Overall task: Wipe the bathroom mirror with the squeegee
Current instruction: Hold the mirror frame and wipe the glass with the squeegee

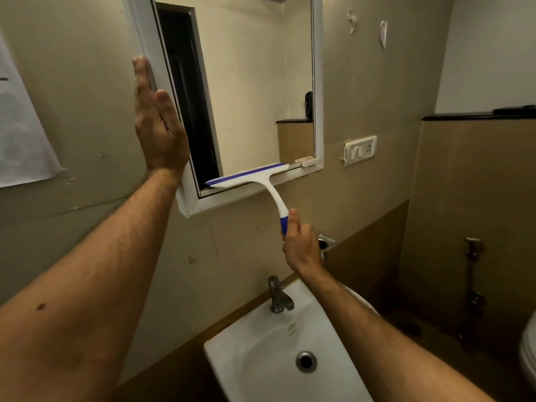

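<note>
Right hand (300, 245) closed around squeegee (255, 181) handle, blade at mirror (255, 97) bottom edge, left hand (158, 123) flat, fingers extended, on frame at centre left

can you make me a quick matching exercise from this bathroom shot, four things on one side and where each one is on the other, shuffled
Things:
1. squeegee
2. left hand
3. right hand
4. tap

Places:
A. flat against the mirror frame's left edge
B. at the back of the sink
C. blade along the mirror's bottom edge
D. gripping the blue handle end

Pairs: 1-C, 2-A, 3-D, 4-B
</note>
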